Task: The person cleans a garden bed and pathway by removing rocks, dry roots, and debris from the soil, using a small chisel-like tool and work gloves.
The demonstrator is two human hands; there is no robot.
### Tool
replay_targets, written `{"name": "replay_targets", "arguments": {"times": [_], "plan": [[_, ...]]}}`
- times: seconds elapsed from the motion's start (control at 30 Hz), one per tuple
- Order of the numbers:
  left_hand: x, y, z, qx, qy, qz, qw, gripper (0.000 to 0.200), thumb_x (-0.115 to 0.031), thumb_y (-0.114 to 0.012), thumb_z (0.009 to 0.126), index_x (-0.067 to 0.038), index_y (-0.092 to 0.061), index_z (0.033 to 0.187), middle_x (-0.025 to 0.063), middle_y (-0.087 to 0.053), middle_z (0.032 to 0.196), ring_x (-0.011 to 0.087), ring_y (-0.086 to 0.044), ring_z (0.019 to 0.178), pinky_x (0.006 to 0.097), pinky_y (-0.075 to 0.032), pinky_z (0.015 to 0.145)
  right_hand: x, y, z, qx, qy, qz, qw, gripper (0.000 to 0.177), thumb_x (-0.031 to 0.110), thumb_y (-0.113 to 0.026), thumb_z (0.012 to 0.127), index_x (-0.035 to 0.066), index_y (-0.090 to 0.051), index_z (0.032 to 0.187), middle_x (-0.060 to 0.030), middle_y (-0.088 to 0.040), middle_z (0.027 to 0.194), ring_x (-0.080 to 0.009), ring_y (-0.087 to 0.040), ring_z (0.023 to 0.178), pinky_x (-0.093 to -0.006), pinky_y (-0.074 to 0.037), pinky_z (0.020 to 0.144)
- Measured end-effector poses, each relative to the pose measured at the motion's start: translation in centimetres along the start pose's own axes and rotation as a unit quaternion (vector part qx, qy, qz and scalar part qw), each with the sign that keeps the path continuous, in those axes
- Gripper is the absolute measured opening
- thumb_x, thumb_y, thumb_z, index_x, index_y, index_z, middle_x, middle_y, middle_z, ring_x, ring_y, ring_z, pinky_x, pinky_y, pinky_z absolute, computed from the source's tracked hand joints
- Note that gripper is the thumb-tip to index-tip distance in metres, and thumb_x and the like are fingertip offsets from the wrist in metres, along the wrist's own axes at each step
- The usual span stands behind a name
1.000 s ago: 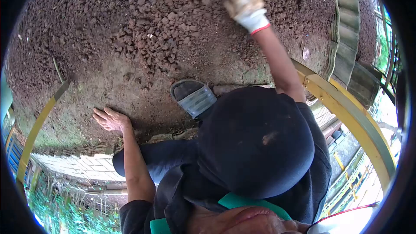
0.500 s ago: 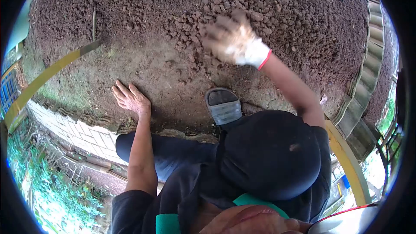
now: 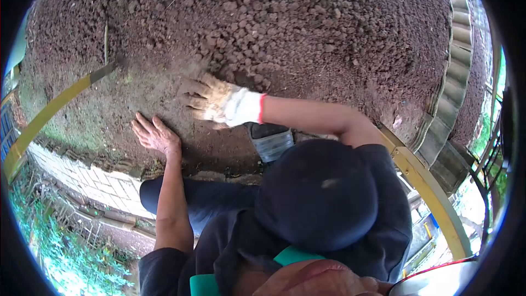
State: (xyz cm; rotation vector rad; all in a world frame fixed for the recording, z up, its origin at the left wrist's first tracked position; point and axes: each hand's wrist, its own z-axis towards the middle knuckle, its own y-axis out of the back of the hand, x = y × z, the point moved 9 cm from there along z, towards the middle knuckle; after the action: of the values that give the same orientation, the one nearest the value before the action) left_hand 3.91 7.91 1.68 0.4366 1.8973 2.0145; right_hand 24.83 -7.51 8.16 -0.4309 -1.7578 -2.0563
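Note:
My left hand (image 3: 156,136) is bare and rests palm down on the packed soil (image 3: 131,96), its fingers spread. To the right, my right hand (image 3: 211,100) wears a white knitted glove (image 3: 244,106) with a red cuff and brown soil stains. Its spread fingers point left, on or just over the smooth ground below the crumbly soil clods (image 3: 274,16). Neither hand holds anything visible. A grey sandal (image 3: 272,143) is partly hidden below the gloved wrist.
A yellow curved bar (image 3: 52,108) crosses the left side; another yellow bar (image 3: 433,197) stands at lower right. Roof tiles (image 3: 456,85) edge the soil on the right. A pale block wall (image 3: 90,178) and plants (image 3: 60,241) lie lower left.
My gloved right hand has swept left and down from the clods to the smoother soil. My left hand stays planted, while the whole view has shifted slightly.

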Motion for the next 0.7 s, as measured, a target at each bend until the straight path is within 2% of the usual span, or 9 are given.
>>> {"name": "replay_targets", "arguments": {"times": [0.07, 0.1, 0.13, 0.23, 0.3, 0.33, 0.43, 0.57, 0.7], "plan": [[-0.2, 0.1, 0.1, -0.008, -0.010, -0.017, 1.000, 0.065, -0.055, -0.030, 0.102, -0.017, -0.029, 0.154, 0.0183, -0.027, 0.157, 0.0344, -0.024, 0.145, 0.0517, -0.016, 0.116, -2.1, -2.2, 0.0, 0.131, -0.117, -0.029, 0.984, 0.060, 0.054, -0.060, 0.083, 0.017, -0.049, 0.129, -0.0157, -0.037, 0.147, -0.0444, -0.027, 0.139, -0.0734, -0.011, 0.112], [-0.3, 0.2, 0.0, -0.004, -0.006, -0.020, 1.000, 0.065, -0.055, -0.031, 0.102, -0.017, -0.029, 0.154, 0.0182, -0.027, 0.157, 0.0341, -0.024, 0.145, 0.0515, -0.016, 0.116, -4.9, -1.7, -0.8, 0.040, -0.161, -0.133, 0.977, 0.052, 0.055, -0.056, 0.085, 0.018, -0.054, 0.121, -0.0138, -0.040, 0.146, -0.0445, -0.028, 0.139, -0.0740, -0.011, 0.111], [-0.2, 0.4, -0.1, 0.002, -0.002, -0.019, 1.000, 0.066, -0.056, -0.031, 0.101, -0.017, -0.029, 0.154, 0.0182, -0.027, 0.157, 0.0339, -0.024, 0.145, 0.0513, -0.016, 0.116, -8.0, -0.5, -1.7, 0.151, -0.226, -0.116, 0.955, 0.046, 0.053, -0.054, 0.086, 0.019, -0.056, 0.117, -0.0120, -0.040, 0.146, -0.0412, -0.028, 0.138, -0.0717, -0.019, 0.109], [-0.1, 0.3, 0.0, 0.013, 0.011, -0.020, 1.000, 0.066, -0.057, -0.032, 0.101, -0.018, -0.029, 0.154, 0.0170, -0.026, 0.158, 0.0327, -0.023, 0.145, 0.0509, -0.016, 0.116, -7.7, 4.3, -7.5, -0.230, -0.136, -0.239, 0.934, 0.046, 0.041, -0.067, 0.074, 0.013, -0.061, 0.110, -0.0065, -0.057, 0.124, -0.0359, -0.044, 0.124, -0.0603, -0.037, 0.099], [-0.1, 0.2, 0.0, 0.011, 0.020, -0.032, 0.999, 0.066, -0.057, -0.031, 0.101, -0.018, -0.029, 0.154, 0.0165, -0.025, 0.159, 0.0324, -0.023, 0.146, 0.0508, -0.016, 0.116, -7.7, 5.4, -9.9, -0.097, -0.192, -0.235, 0.948, 0.045, 0.038, -0.072, 0.065, 0.012, -0.065, 0.100, -0.0061, -0.058, 0.112, -0.0333, -0.047, 0.120, -0.0586, -0.038, 0.097], [-0.2, 0.2, 0.1, 0.008, 0.014, -0.037, 0.999, 0.066, -0.057, -0.030, 0.101, -0.018, -0.029, 0.154, 0.0158, -0.024, 0.159, 0.0322, -0.022, 0.146, 0.0509, -0.016, 0.116, -7.1, 6.4, -11.6, -0.153, -0.165, -0.238, 0.945, 0.037, 0.037, -0.073, 0.062, 0.013, -0.066, 0.090, -0.0057, -0.057, 0.108, -0.0319, -0.047, 0.118, -0.0568, -0.039, 0.093], [-0.1, 0.3, 0.1, -0.001, 0.012, -0.023, 1.000, 0.066, -0.061, -0.026, 0.101, -0.024, -0.027, 0.155, 0.0128, -0.025, 0.159, 0.0306, -0.022, 0.146, 0.0508, -0.017, 0.115, -8.8, 6.6, -16.3, -0.166, -0.256, -0.244, 0.920, 0.039, 0.030, -0.074, 0.063, 0.021, -0.064, 0.100, -0.0059, -0.055, 0.112, -0.0355, -0.047, 0.113, -0.0522, -0.043, 0.084], [-1.0, 2.2, 0.4, -0.104, -0.081, 0.003, 0.991, 0.049, -0.035, -0.056, 0.097, -0.014, -0.050, 0.142, 0.0241, -0.049, 0.140, 0.0415, -0.051, 0.124, 0.0521, -0.043, 0.100, -11.0, 9.4, -21.3, -0.146, -0.360, -0.258, 0.885, 0.049, 0.026, -0.073, 0.070, 0.026, -0.062, 0.118, -0.0107, -0.050, 0.127, -0.0409, -0.049, 0.110, -0.0540, -0.046, 0.084], [0.8, -0.2, 0.2, -0.046, -0.005, -0.006, 0.999, 0.065, -0.060, -0.028, 0.101, -0.023, -0.032, 0.154, 0.0129, -0.033, 0.156, 0.0313, -0.031, 0.143, 0.0521, -0.021, 0.113, -13.2, 10.9, -23.4, -0.125, -0.413, -0.211, 0.877, 0.044, 0.018, -0.072, 0.074, 0.023, -0.064, 0.116, -0.0153, -0.053, 0.131, -0.0413, -0.053, 0.111, -0.0539, -0.050, 0.089]]}}
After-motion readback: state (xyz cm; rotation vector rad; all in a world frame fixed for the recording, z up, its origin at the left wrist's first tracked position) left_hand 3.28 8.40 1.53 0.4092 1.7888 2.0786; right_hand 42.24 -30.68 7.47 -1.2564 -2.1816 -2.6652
